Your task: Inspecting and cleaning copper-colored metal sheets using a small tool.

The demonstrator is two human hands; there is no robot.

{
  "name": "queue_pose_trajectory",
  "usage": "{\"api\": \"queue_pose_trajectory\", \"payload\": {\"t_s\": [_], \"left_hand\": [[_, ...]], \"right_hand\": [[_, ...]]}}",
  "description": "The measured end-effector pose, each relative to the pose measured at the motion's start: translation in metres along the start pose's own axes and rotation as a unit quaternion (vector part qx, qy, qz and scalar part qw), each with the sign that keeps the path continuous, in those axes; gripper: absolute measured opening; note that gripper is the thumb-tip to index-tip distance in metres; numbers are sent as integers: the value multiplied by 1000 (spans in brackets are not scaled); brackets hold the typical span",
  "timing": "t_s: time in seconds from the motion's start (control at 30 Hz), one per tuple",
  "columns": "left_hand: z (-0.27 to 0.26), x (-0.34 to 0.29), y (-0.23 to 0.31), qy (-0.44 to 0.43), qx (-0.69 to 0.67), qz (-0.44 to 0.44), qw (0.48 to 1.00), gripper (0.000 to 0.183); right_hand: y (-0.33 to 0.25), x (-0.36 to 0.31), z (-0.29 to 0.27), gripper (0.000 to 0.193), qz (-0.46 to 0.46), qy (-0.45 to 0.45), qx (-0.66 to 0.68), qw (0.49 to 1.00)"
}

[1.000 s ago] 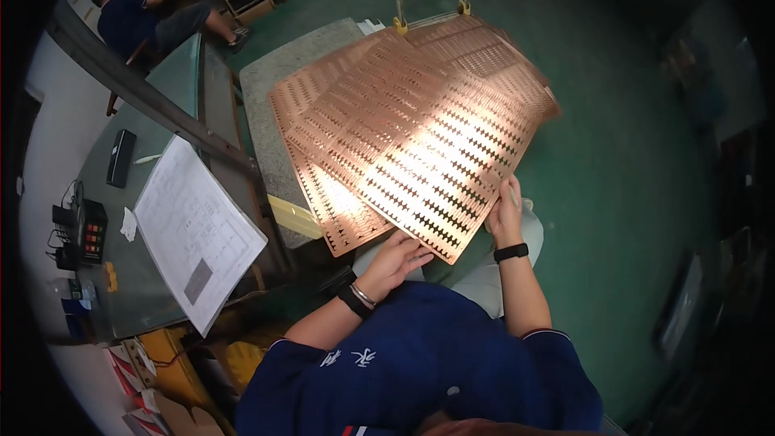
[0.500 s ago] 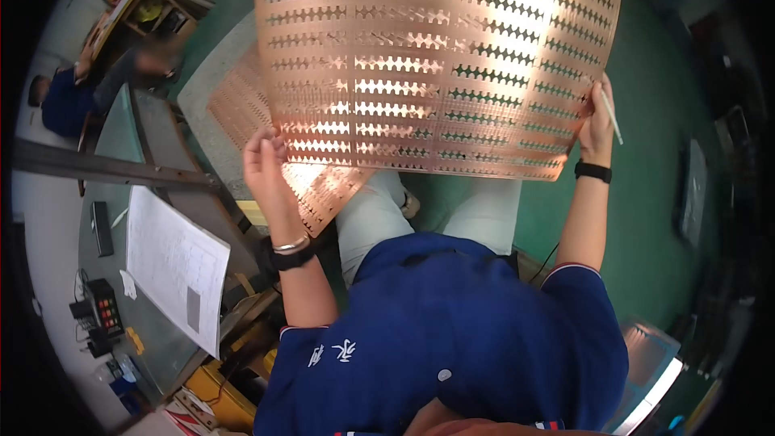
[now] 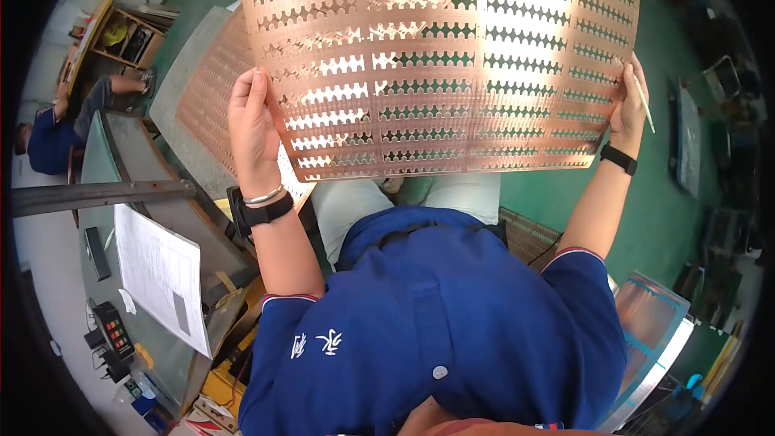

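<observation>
A large, slightly bowed copper-coloured sheet [image 3: 478,69] with rows of toothed cut-outs is held up in front of me. My left hand [image 3: 257,125] is closed on its left edge, thumb on the near face. At the opposite edge, my right hand [image 3: 626,109] grips the sheet and also has a thin white pen-like stick [image 3: 644,103] between its fingers, pointing outward. Through the cut-outs the green floor shows. A second perforated copper sheet [image 3: 211,105] lies on a grey surface [image 3: 172,97] behind and left of the held one, partly covered by it.
Left of me, a desk [image 3: 161,359] carries printed paper [image 3: 161,274], a black device with buttons [image 3: 111,327] and a dark bar-shaped object [image 3: 97,253]. A metal bar [image 3: 105,192] crosses there. A co-worker [image 3: 52,141] sits far left. Framed panels [image 3: 650,319] stand at lower right.
The held sheet has come nearer and shifted right and down. My left hand has moved up along its left edge, away from the lower corner. My right hand has moved outward with the sheet.
</observation>
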State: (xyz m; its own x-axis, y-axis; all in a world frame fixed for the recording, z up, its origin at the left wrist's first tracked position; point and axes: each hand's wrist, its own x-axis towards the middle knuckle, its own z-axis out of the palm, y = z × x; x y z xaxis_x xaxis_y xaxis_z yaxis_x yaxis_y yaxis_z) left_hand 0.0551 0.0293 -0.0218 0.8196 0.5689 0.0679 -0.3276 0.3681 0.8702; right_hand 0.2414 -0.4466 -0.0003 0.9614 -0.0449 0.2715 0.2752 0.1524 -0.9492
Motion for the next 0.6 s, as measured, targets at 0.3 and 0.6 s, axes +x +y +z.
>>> {"api": "queue_pose_trajectory", "payload": {"t_s": [0.3, 0.6], "left_hand": [[0, 2, 4, 26, 35, 42, 998, 8], [-29, 7, 9, 62, 62, 52, 995, 10]], "right_hand": [[1, 4, 7, 36, -11, -13, 8, 1000], [-5, 6, 42, 34, -19, -12, 37, 999]]}}
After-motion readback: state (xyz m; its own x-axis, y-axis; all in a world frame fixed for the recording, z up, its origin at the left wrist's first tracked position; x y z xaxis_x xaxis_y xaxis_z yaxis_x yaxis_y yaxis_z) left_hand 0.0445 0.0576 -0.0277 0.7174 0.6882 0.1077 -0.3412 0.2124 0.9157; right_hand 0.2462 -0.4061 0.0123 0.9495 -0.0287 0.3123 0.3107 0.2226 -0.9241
